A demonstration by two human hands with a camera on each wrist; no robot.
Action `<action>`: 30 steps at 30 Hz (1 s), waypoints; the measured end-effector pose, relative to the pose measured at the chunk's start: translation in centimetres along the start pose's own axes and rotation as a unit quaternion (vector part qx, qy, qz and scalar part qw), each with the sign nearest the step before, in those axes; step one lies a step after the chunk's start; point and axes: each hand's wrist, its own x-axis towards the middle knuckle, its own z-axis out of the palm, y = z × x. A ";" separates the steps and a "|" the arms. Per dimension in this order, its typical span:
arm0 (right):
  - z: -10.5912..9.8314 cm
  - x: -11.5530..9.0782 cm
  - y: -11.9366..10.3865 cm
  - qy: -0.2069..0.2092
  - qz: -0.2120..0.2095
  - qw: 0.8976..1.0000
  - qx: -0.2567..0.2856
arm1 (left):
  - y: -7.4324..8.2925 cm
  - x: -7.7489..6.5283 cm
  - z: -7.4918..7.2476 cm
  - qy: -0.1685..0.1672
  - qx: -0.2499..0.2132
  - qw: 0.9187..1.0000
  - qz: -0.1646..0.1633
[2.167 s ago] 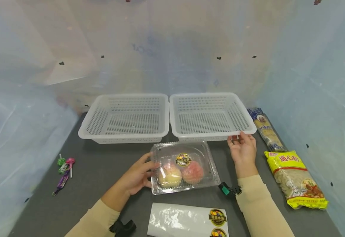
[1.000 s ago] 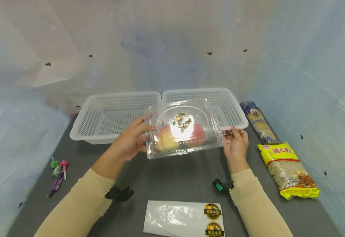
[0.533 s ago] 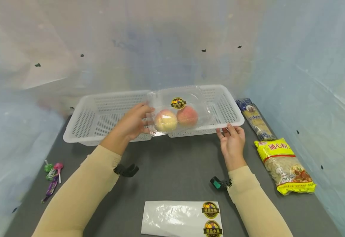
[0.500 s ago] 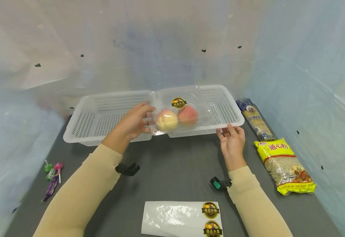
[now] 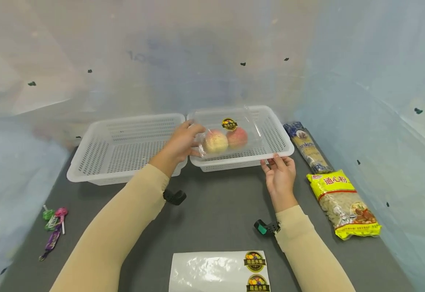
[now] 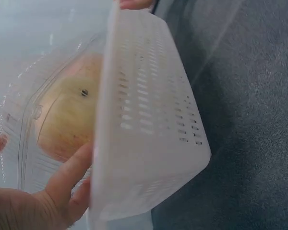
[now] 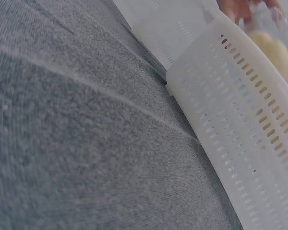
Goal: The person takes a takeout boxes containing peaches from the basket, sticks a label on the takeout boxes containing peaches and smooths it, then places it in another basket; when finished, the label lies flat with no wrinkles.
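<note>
A clear plastic clamshell box [image 5: 250,129] with a round gold-and-black label holds two peaches [image 5: 216,142]. My left hand [image 5: 184,142] grips its left edge, thumb and fingers on either side. The box sits within the rim of the right white basket [image 5: 241,159], slightly tilted. In the left wrist view, the left hand's fingers lie between the box and the basket wall [image 6: 144,110]. My right hand [image 5: 282,178] pinches the front rim of that basket near its right corner. The right wrist view shows the basket's slotted side [image 7: 225,105], with the right hand out of frame.
A second white basket [image 5: 104,177] stands to the left. Lollipops [image 5: 55,219] and a purple-wrapped candy lie at far left. A blue-ended pasta bag [image 5: 309,150] and a yellow macaroni bag [image 5: 344,205] lie right. A sticker sheet [image 5: 205,269] lies in front.
My left hand has lifted the clamshell box off the table, carried it forward over the right basket and lowered it inside the rim. The right hand has kept its hold on that rim.
</note>
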 end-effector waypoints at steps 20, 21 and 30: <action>-0.3 -0.7 -0.1 -0.009 0.004 1.000 -0.017 | -1.8 3.2 1.6 -0.031 0.022 0.998 -0.049; -0.3 -0.6 -0.1 -0.009 0.004 1.000 -0.017 | -1.8 3.3 1.6 -0.030 0.025 0.998 -0.052; -0.5 -0.2 0.0 -0.006 0.008 1.000 -0.017 | -1.2 2.6 1.4 -0.008 0.098 0.994 -0.045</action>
